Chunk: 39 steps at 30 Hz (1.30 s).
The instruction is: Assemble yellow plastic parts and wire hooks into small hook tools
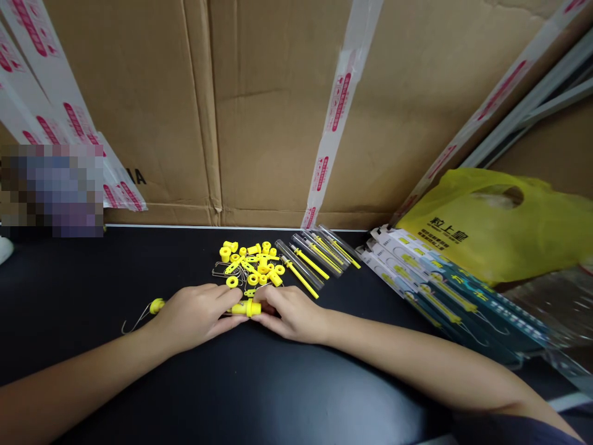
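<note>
The left fingers [228, 300] grip a yellow hook device [245, 308] while the right fingers [272, 298] pinch its collared end, apparently for steadiness, with loose yellow plastic fittings [263, 270] just beyond, within reach.

Your left hand [199, 315]: one, fingers closed round a yellow-capped piece [245, 308]; a wire hook [136, 320] in a yellow fitting [156, 306] shows on its left side. Your right hand [294, 314]: one, fingertips at the yellow end. Black desk [259, 383]: loose yellow parts [254, 250], heaped, just beyond your hands; clear tubes [301, 266] and yellow rods [303, 282] alongside. Farther right: stacked printed packs [440, 284], yellow bag [500, 235]. Behind: taped cardboard [269, 123].
</note>
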### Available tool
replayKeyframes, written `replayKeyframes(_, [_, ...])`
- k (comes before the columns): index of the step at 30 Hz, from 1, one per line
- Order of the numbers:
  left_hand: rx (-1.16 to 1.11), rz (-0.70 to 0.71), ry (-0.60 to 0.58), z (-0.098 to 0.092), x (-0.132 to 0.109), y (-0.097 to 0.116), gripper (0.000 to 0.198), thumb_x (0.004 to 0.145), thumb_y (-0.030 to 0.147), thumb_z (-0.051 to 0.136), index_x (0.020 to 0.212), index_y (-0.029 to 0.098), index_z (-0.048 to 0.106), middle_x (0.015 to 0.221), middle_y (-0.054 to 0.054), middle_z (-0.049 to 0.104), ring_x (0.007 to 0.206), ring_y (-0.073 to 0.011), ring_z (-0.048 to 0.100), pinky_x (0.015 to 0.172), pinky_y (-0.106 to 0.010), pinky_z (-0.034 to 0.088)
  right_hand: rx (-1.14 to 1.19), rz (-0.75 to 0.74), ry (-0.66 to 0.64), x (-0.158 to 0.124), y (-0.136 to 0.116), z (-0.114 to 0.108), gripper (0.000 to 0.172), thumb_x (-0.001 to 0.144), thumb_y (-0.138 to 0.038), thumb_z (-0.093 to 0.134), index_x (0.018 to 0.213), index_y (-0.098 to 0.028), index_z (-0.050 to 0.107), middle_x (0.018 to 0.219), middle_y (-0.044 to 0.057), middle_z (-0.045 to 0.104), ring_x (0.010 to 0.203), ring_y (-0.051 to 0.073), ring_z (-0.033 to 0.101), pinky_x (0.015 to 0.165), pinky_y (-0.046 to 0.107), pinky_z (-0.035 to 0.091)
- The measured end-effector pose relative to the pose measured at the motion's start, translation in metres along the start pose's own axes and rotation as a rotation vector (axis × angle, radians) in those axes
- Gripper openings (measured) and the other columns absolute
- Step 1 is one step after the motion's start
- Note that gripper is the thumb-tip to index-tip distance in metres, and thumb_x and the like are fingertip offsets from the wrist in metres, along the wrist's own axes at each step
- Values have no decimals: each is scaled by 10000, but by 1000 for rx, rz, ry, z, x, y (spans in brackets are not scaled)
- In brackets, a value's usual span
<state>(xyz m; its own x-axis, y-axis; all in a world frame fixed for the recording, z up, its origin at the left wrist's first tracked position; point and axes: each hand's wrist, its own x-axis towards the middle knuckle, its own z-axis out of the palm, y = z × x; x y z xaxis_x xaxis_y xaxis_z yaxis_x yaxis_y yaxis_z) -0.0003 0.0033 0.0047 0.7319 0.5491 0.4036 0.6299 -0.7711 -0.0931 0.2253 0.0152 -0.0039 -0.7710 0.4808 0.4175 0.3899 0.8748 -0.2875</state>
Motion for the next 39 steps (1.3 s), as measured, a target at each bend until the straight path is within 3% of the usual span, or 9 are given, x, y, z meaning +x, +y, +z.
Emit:
replayKeyframes(6, [-13, -12, -6, 1, -1, 0, 291, 944, 413, 364, 857, 195, 537, 711, 16, 604, 646, -143, 581, 566, -250, 363, 17, 30, 8, 1, -3, -2, 161, 907, -340, 453, 969, -195, 422, 698, -15, 573, 552, 105, 508, 529, 205, 368])
replayKeyframes(10, [-35, -19, 4, 2, 0, 0, 290, 942, 411, 370, 876, 196, 553, 724, 14, 615, 661, -142, 590, 575, -246, 381, 28, 108, 55, 0, -6, -3, 319, 837, -466, 515, 979, -196, 424, 661, -37, 531, 513, 103, 466, 503, 207, 337])
replayKeyframes(13, [-31, -10, 11, 2, 0, 0, 308, 942, 423, 366, 855, 195, 553, 714, 14, 611, 652, -139, 586, 573, -247, 382, 25, 156, 79, 1, -6, -4, 252, 875, -448, 454, 869, -196, 446, 626, -38, 500, 507, 101, 442, 503, 208, 320])
replayKeyframes(17, [-24, -5, 28, 3, 0, 0, 299, 936, 430, 385, 871, 192, 555, 721, 12, 614, 650, -138, 581, 574, -243, 379, -12, 78, 33, 2, -4, -4, 276, 931, -334, 381, 701, -194, 442, 623, -15, 510, 547, 101, 461, 533, 213, 317])
replayKeyframes(27, [-36, -17, 14, 1, 0, 0, 288, 939, 411, 376, 850, 198, 548, 718, 15, 611, 642, -135, 575, 566, -244, 374, 28, 74, 20, 1, -3, -3, 212, 914, -377, 432, 806, -197, 460, 649, -21, 536, 544, 97, 469, 536, 195, 346])
replayKeyframes(39, [-42, -13, 4, 3, -1, -1, 282, 933, 419, 388, 855, 199, 545, 710, 15, 608, 659, -147, 580, 575, -248, 376, 53, 90, 50, 2, -6, -4, 153, 827, -337, 501, 799, -205, 428, 624, -42, 498, 513, 88, 435, 501, 193, 334])
